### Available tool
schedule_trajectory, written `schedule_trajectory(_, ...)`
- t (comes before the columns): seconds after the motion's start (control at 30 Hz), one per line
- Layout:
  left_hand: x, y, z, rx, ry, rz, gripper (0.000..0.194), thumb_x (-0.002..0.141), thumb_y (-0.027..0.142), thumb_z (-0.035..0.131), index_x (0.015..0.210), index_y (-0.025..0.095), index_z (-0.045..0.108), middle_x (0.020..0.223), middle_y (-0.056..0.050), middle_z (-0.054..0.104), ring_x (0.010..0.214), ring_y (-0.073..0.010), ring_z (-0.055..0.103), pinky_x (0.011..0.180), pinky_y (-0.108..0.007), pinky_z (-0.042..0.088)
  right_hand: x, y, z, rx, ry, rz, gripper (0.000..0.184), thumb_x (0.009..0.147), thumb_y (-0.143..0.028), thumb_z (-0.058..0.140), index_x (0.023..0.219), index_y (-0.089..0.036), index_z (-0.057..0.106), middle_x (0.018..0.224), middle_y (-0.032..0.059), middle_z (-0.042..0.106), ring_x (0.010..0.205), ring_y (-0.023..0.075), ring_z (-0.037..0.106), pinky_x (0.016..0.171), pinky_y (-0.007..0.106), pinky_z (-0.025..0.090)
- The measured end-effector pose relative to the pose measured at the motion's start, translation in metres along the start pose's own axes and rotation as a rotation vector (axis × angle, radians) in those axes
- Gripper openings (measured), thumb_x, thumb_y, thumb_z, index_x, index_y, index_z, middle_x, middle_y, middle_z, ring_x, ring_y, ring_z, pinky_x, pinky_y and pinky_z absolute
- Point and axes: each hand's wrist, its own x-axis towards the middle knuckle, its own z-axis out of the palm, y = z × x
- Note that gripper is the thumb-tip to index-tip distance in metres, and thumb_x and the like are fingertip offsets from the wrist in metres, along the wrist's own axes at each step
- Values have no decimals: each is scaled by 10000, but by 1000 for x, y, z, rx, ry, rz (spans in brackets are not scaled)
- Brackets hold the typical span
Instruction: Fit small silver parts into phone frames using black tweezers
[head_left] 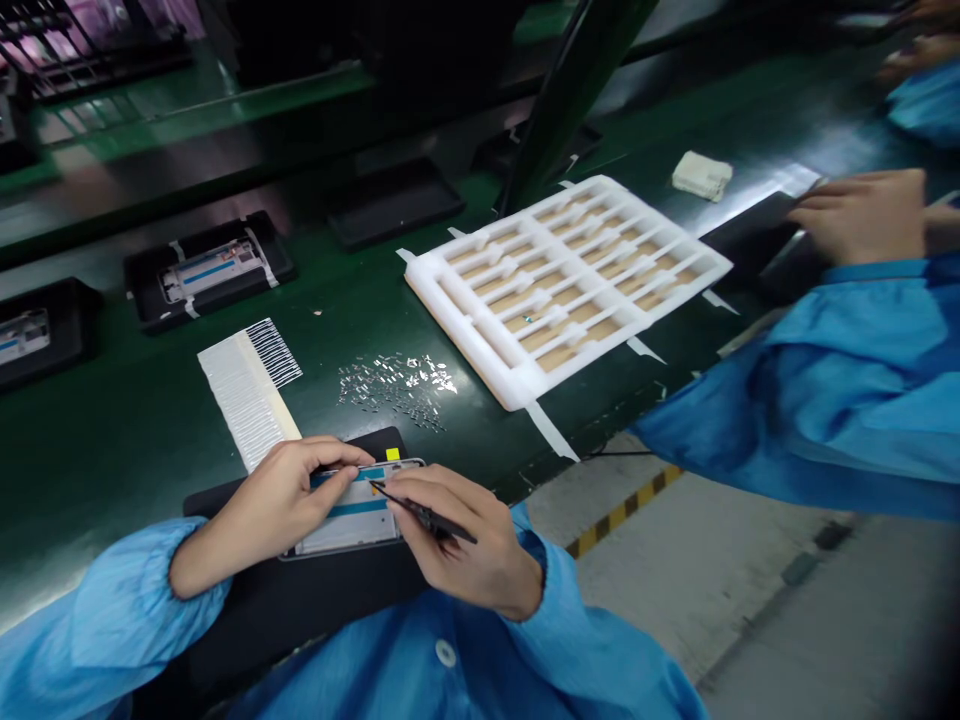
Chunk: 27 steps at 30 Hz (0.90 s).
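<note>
Far left on the green conveyor belt (90, 480), two black fixtures (206, 272) hold phone units with blue-striped film. Next, a white comb-like strip of parts (247, 390) lies on the belt. Our left hand (274, 505) grips the phone frame (360, 510) by its edge, fingers across the blue film; the frame sits on a black mat (247, 640) at the belt's near edge. Our right hand (465, 545) pinches black tweezers (424, 515), tips on the frame. Farther up the belt, loose metal bits (394, 390) lie scattered, then a taped-down white foam tray (562, 280), a white block (701, 175), and a co-worker's hand (859, 215) on a black fixture (750, 235).
</note>
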Motion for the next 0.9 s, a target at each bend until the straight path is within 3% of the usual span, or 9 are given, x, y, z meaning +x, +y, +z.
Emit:
schedule_trajectory(0.13, 0, 1, -1, 8, -3, 0, 297, 1037, 396, 577, 1183, 283, 809, 1189, -33, 800, 1059, -213, 751, 910, -311, 603, 1, -3, -4, 108, 53, 89, 331, 944, -56, 694, 1196, -259, 766, 1080, 87, 830, 981, 246, 809, 907, 415, 697)
schedule_trajectory(0.27, 1, 0, -1, 11, -2, 3, 315, 1039, 435, 569, 1177, 295, 815, 1182, -32, 802, 1028, -209, 755, 890, -310, 609, 5, 5, -23, 260, 190, 412, 72, 961, -215, 748, 1010, -217, 802, 867, 67, 820, 759, 219, 809, 709, 340, 707)
schedule_trajectory(0.37, 2, -2, -1, 17, -2, -15, 331, 1030, 486, 576, 1164, 310, 822, 1189, -28, 804, 1024, -217, 759, 847, -298, 615, 8, 21, -43, 320, 261, 667, 248, 903, -411, 833, 934, -169, 789, 670, 48, 774, 575, 200, 762, 566, 306, 684)
schedule_trajectory(0.5, 3, -4, -2, 16, 7, -26, 360, 1008, 544, 584, 1158, 328, 830, 1210, -23, 807, 1033, -235, 767, 786, -278, 622, 10, 41, -57, 361, 288, 868, 441, 734, -540, 932, 818, -140, 767, 674, 72, 777, 550, 200, 754, 530, 295, 673)
schedule_trajectory(0.7, 3, -5, -3, 37, 22, -13, 397, 979, 587, 606, 1155, 319, 840, 1190, -15, 821, 996, -275, 784, 690, -256, 612, 13, 48, -54, 412, 349, 964, 468, 644, -535, 963, 770, -135, 756, 629, 50, 743, 535, 197, 748, 508, 287, 675)
schedule_trajectory(0.9, 5, -5, -4, 38, 28, -2, 386, 971, 601, 627, 1165, 342, 838, 1200, -24, 819, 999, -250, 796, 685, -221, 623, 7, 50, -56, 406, 401, 899, 504, 698, -573, 947, 871, -138, 758, 685, 43, 757, 616, 199, 779, 597, 304, 708)
